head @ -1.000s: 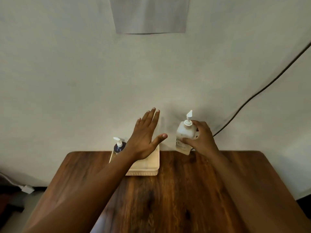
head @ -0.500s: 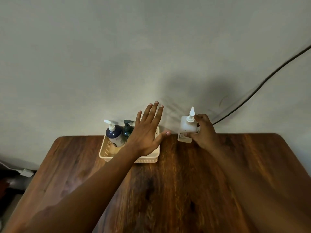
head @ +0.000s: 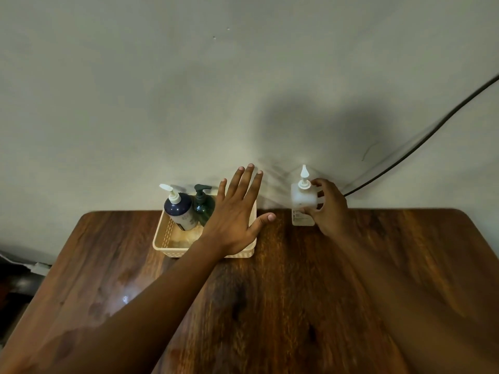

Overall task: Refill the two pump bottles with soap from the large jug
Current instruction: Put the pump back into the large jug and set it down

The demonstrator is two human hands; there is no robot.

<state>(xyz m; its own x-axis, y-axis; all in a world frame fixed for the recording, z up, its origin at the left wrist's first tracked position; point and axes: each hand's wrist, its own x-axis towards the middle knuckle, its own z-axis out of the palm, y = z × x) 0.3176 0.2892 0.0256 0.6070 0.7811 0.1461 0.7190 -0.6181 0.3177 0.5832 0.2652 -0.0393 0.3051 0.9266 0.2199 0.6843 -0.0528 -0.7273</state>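
While my right hand (head: 328, 209) is gripping the translucent white square pump bottle (head: 302, 205) standing at the back of the dark wooden desk (head: 297, 292), I am holding my left hand (head: 233, 217) flat, fingers spread, above the cream plastic basket (head: 172, 247) holding a navy pump bottle (head: 179, 210) and a dark green one (head: 204, 203).

Dark wooden table (head: 270, 306) against a plain grey wall (head: 135, 103) — dim light.

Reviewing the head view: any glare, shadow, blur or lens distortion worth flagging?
Head view: dim, warm light; a glare spot on the wooden table; a large soft shadow on the wall; the right forearm smeared by blur; wide-angle bending of the table's far edge; the left hand fairly sharp.
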